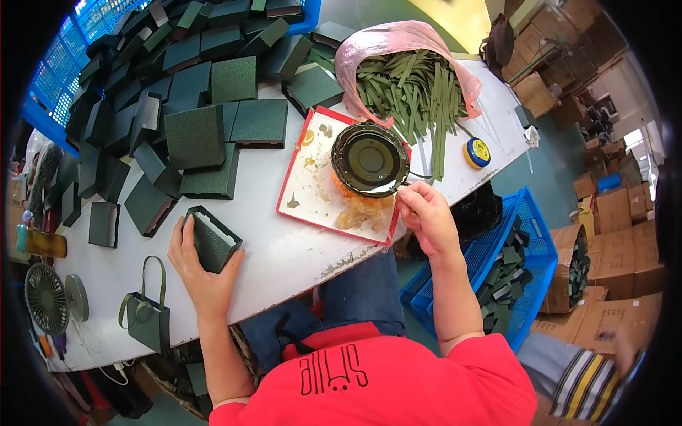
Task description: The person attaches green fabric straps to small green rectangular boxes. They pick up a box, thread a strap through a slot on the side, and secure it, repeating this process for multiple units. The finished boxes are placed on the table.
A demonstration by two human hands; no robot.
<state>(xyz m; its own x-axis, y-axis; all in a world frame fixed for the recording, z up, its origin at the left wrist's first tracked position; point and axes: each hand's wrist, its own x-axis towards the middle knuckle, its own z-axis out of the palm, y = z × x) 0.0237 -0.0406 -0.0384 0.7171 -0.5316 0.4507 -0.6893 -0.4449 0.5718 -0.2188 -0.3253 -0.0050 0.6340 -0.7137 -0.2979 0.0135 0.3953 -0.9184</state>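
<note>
My left hand (202, 273) is wrapped round a small dark green box (211, 241) with a pale inner edge, near the table's front edge. My right hand (428, 219) is closed in a pinch at the near right rim of a round dark pot (370, 157). What its fingertips hold is too small to make out. The pot has a glossy dark inside and an orange lower side. It stands on a white board (305, 195) with red edges, smeared with yellowish residue. Behind the pot, a pink plastic bag (348, 64) holds many green ribbon strips (408, 85).
Many green boxes (195, 135) are heaped at the left, before a blue crate (60, 78). A green box with ribbon handles (149, 323) and a small fan (47, 298) stand front left. A round blue-yellow tin (477, 153) sits right. Below is another blue crate (536, 263).
</note>
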